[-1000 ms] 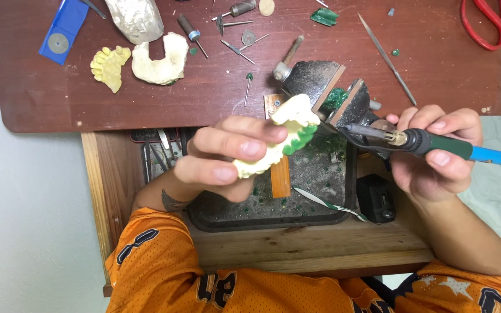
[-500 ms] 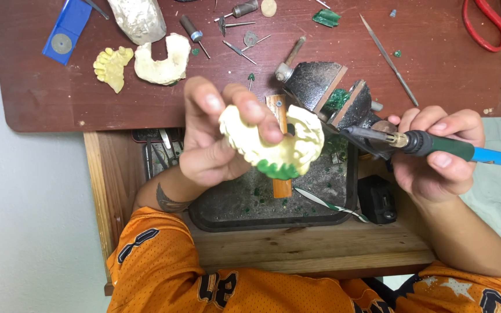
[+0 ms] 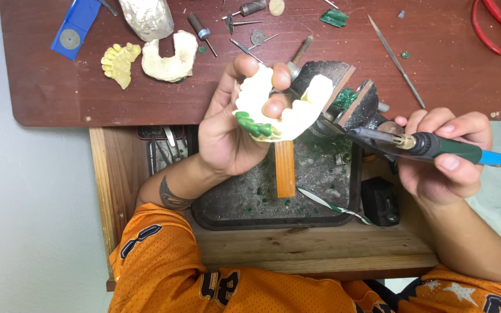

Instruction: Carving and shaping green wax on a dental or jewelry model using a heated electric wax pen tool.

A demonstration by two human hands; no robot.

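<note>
My left hand [image 3: 233, 136] grips a cream, horseshoe-shaped plaster dental cast [image 3: 297, 113], raised above the black tray. A row of green wax teeth [image 3: 254, 126] runs along the cast's left arm, near my thumb. My right hand [image 3: 447, 156] holds a pen-like heated tool [image 3: 436, 148] with a dark green grip and blue tail. Its metal tip points left toward the cast, a short gap away.
A black tray [image 3: 250, 211] with grit, green chips and an orange wooden peg [image 3: 284, 168] sits in an open wooden drawer. On the brown table [image 3: 59, 93] lie a yellow cast [image 3: 118, 62], a cream cast [image 3: 172, 55], a blue case [image 3: 75, 29], burs, a thin file [image 3: 395, 58] and red scissors [image 3: 494, 29].
My left hand has turned the cast over and lifted it toward the table edge; the green wax teeth went from the right side to the lower left. The right hand stayed nearly still.
</note>
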